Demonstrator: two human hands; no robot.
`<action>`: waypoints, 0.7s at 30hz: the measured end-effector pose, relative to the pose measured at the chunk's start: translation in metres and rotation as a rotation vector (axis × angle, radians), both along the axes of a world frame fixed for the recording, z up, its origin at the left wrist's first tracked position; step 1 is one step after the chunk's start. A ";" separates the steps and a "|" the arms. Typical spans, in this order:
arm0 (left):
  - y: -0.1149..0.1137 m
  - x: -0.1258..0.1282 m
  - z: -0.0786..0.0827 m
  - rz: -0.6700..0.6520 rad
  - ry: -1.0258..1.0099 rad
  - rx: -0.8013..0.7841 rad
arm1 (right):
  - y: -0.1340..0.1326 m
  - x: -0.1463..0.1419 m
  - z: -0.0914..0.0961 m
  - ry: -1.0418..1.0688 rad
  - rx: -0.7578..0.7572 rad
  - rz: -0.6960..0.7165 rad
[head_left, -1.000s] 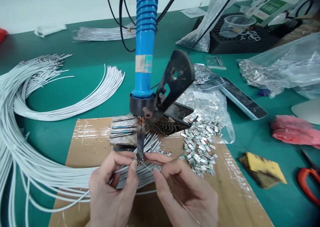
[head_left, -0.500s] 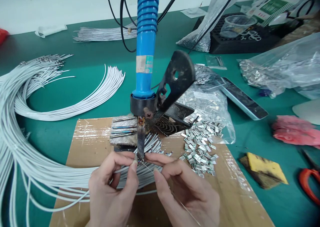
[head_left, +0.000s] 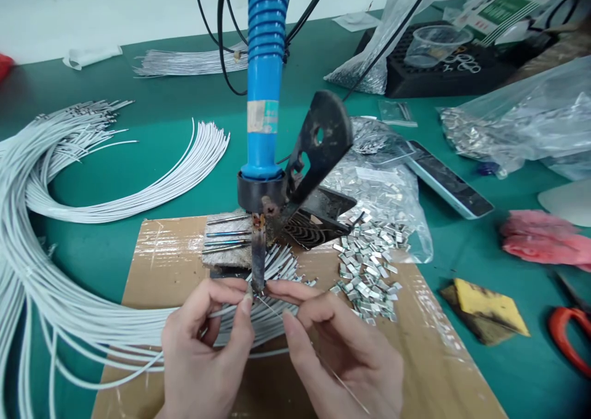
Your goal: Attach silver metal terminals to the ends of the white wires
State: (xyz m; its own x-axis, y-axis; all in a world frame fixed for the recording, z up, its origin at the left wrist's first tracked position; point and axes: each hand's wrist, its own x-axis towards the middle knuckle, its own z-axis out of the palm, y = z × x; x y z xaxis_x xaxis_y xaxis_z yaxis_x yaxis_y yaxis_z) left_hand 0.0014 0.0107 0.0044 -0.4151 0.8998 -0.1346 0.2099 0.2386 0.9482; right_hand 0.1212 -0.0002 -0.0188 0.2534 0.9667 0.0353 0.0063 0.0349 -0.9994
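Note:
A soldering iron with a blue handle (head_left: 263, 142) hangs upright in front of me, its dark tip (head_left: 258, 265) pointing down between my fingers. My left hand (head_left: 210, 345) pinches a white cable (head_left: 226, 311) near its end, just left of the tip. A thin strand of solder wire (head_left: 272, 306) runs through my right hand (head_left: 344, 345), pinched by the fingers, with its end at the iron's tip. The small joint under the tip is partly hidden by fingertips. Behind my hands, a bundle of white cables (head_left: 115, 311) lies over a cardboard sheet (head_left: 157, 247).
Small metal connector pieces (head_left: 369, 283) lie piled right of the iron, beside a plastic bag (head_left: 422, 240). A phone (head_left: 452, 179), a yellow sponge (head_left: 492, 308), a pink cloth (head_left: 545, 237) and red-handled scissors (head_left: 566, 333) are farther right. A black bracket (head_left: 323, 142) juts from the iron.
The whole view has shifted slightly, so everything sits a little farther left. Both hands keep the same hold at the iron's tip.

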 end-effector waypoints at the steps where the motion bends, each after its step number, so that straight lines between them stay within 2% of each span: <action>1: 0.000 0.000 0.000 -0.004 0.005 0.001 | 0.000 0.000 0.000 0.000 -0.003 -0.003; 7: 0.001 -0.003 -0.001 -0.038 0.060 -0.001 | 0.000 0.001 0.002 0.036 -0.050 0.007; 21: 0.000 -0.004 0.000 -0.035 0.072 -0.004 | 0.000 0.001 0.002 0.031 -0.031 -0.005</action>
